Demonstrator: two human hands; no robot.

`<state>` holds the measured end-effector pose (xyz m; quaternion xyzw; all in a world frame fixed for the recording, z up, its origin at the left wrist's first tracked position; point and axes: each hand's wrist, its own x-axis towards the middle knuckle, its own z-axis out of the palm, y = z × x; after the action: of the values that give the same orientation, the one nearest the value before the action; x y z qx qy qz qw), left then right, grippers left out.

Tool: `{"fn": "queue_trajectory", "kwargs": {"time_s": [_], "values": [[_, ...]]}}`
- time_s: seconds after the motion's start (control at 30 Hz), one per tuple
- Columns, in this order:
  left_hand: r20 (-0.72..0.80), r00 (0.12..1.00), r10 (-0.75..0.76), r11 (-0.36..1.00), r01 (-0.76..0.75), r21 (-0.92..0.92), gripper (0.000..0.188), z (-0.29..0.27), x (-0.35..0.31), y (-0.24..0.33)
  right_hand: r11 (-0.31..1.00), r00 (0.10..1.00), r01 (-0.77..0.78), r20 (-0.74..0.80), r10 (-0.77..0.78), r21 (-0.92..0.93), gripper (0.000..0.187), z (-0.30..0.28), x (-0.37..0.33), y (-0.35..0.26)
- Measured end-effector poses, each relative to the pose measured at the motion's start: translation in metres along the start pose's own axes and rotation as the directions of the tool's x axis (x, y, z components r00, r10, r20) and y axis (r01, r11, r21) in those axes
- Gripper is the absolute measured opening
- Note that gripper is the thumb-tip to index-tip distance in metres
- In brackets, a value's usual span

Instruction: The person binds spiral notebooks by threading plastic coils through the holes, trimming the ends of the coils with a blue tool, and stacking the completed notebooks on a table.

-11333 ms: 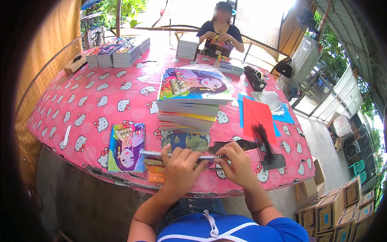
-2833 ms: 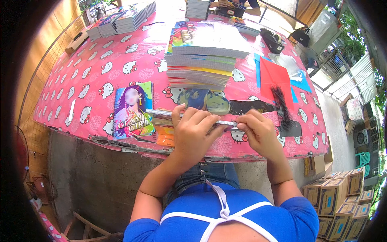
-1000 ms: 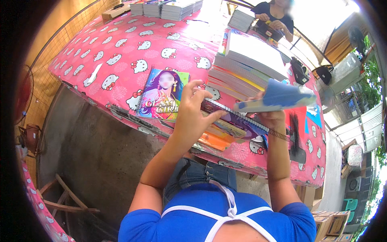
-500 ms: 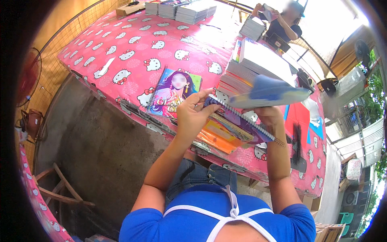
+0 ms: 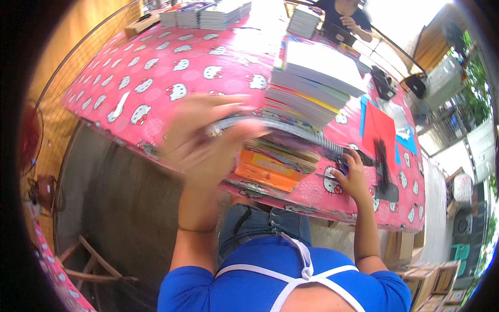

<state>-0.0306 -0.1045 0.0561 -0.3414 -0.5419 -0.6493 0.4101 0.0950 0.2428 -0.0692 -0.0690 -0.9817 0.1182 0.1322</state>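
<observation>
My left hand (image 5: 208, 135), smeared by motion, pinches one end of a spiral-bound notebook (image 5: 291, 139) between thumb and fingers. The notebook's silvery wire coil (image 5: 306, 136) runs toward my right hand (image 5: 354, 176). At the coil's far right end, my right hand is closed around a small tool with blue handles (image 5: 342, 167); its jaws are too small to make out. Below the notebook lies a pile of booklets (image 5: 283, 156) with an orange packet (image 5: 267, 170) at the table's near edge.
A pink patterned cloth (image 5: 156, 83) covers the table. Tall stacks of notebooks (image 5: 312, 78) stand just beyond my hands, others (image 5: 218, 18) at the far edge. Red sheets (image 5: 378, 127) and black coils (image 5: 382, 161) lie to the right. Another person (image 5: 343, 21) works across the table.
My left hand has swung left and nearer, blurring. The blue and white sheet over my right hand is gone from view; my right hand now holds the blue-handled tool at the coil's end.
</observation>
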Motion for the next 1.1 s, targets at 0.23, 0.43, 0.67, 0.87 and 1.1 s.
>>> {"fn": "queue_trajectory", "kwargs": {"time_s": [0.23, 0.43, 0.67, 0.87, 1.1], "values": [[0.564, 0.825, -0.030, 0.991, -0.049, 0.124, 0.018, 0.019, -0.058, 0.031, 0.993, 0.995, -0.084, -0.065, 0.078, -0.081, 0.053, 0.016, -0.036, 0.020], [0.383, 0.880, -0.280, 0.958, 0.231, 0.169, 0.020, 0.039, -0.116, 0.008, 0.878, 0.995, 0.073, -0.089, -0.034, 0.473, 0.039, -0.037, -0.036, -0.063], [0.349, 0.913, -0.210, 0.976, 0.173, 0.136, 0.019, 0.042, -0.113, 0.010, 0.803, 0.942, 0.335, -0.164, -0.292, 0.492, 0.041, -0.052, -0.030, -0.125], [0.343, 0.936, -0.078, 0.994, 0.047, 0.097, 0.022, 0.043, -0.107, 0.006, -0.339, 0.669, -0.727, 0.504, -0.547, 0.597, 0.042, -0.027, -0.022, -0.096], [-0.290, 0.948, -0.127, 0.903, 0.232, 0.362, 0.014, -0.014, -0.039, -0.042, 0.633, 0.981, -0.153, 0.038, 0.191, 0.759, 0.041, -0.027, -0.028, -0.059]]}}
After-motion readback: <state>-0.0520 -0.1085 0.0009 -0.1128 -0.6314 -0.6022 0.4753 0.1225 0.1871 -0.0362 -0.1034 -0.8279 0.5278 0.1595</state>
